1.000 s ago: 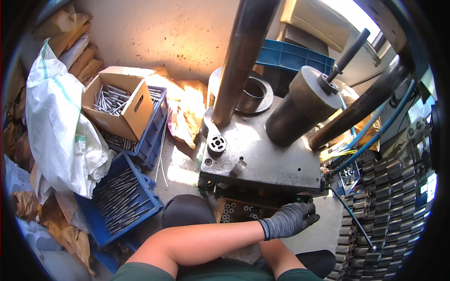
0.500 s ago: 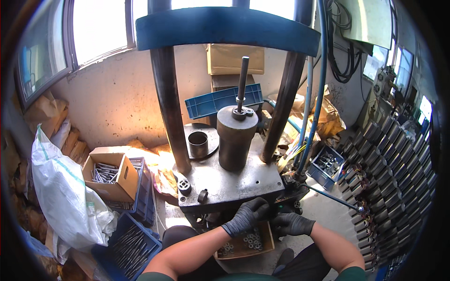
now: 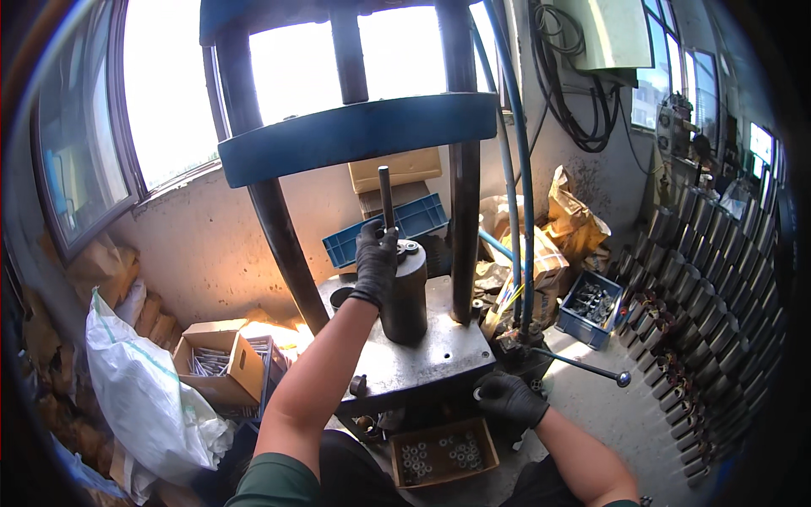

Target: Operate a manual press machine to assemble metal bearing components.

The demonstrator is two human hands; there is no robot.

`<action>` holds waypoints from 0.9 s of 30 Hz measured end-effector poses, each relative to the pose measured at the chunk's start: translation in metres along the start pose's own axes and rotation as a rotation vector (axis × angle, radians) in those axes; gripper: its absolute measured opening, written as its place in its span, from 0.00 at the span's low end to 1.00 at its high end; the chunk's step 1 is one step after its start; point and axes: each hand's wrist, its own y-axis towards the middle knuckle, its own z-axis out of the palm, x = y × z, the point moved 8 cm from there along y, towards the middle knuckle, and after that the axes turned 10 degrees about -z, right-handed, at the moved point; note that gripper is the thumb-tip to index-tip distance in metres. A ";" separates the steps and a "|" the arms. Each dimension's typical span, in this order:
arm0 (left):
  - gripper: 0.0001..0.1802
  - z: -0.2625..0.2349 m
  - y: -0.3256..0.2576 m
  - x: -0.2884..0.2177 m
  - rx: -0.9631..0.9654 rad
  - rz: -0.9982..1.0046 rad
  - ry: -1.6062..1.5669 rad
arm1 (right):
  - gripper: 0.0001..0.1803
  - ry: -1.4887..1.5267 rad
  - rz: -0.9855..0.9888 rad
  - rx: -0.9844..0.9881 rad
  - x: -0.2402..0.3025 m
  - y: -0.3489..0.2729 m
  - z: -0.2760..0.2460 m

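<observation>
Two dark-gloved hands are seen, well apart. The left hand (image 3: 377, 264) is raised at frame centre, fingers partly curled at the lower part of an upright rod (image 3: 385, 190); cannot tell whether the rod or a part on it is gripped. The rod is carried on top of a dark cylinder (image 3: 405, 306), which is stood on the press table (image 3: 435, 365), centre of frame. A small ring (image 3: 409, 247) is set on the cylinder top, just right of the glove.

The right hand (image 3: 515, 400) is held lower, right of centre, near the table's front edge; its fingers are closed, with a small pale round piece (image 3: 477, 394) pinched at the tips.

A shallow box (image 3: 448, 481) of small rings is placed at bottom centre. The table is spanned by a blue crossbeam (image 3: 363, 131), upper centre. A ball-ended lever (image 3: 579, 366) is seen at right.
</observation>
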 end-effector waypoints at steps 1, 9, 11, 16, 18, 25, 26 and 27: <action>0.19 0.000 0.028 0.017 0.002 -0.046 0.122 | 0.14 -0.003 -0.015 0.008 0.002 0.008 0.007; 0.24 0.017 0.073 0.089 0.125 -0.235 0.309 | 0.12 -0.059 -0.226 -0.320 0.051 0.108 -0.010; 0.21 0.033 0.058 0.077 0.087 -0.139 0.384 | 0.12 -0.139 -0.320 -0.411 0.061 0.154 -0.032; 0.18 0.028 0.058 0.075 0.072 -0.099 0.375 | 0.13 -0.166 -0.493 -0.519 0.089 0.280 -0.044; 0.18 0.028 0.054 0.071 0.079 -0.100 0.364 | 0.13 -0.642 -0.411 -0.427 0.093 0.314 -0.038; 0.15 0.026 0.035 0.041 0.045 -0.033 0.394 | 0.18 -0.570 -0.301 -0.335 0.043 0.335 -0.028; 0.16 0.022 0.033 0.043 0.042 -0.042 0.351 | 0.18 -0.558 -0.297 -0.326 0.048 0.333 -0.022; 0.11 0.012 0.034 0.047 0.086 0.055 -0.017 | 0.17 -0.680 -0.251 -0.327 0.060 0.331 -0.012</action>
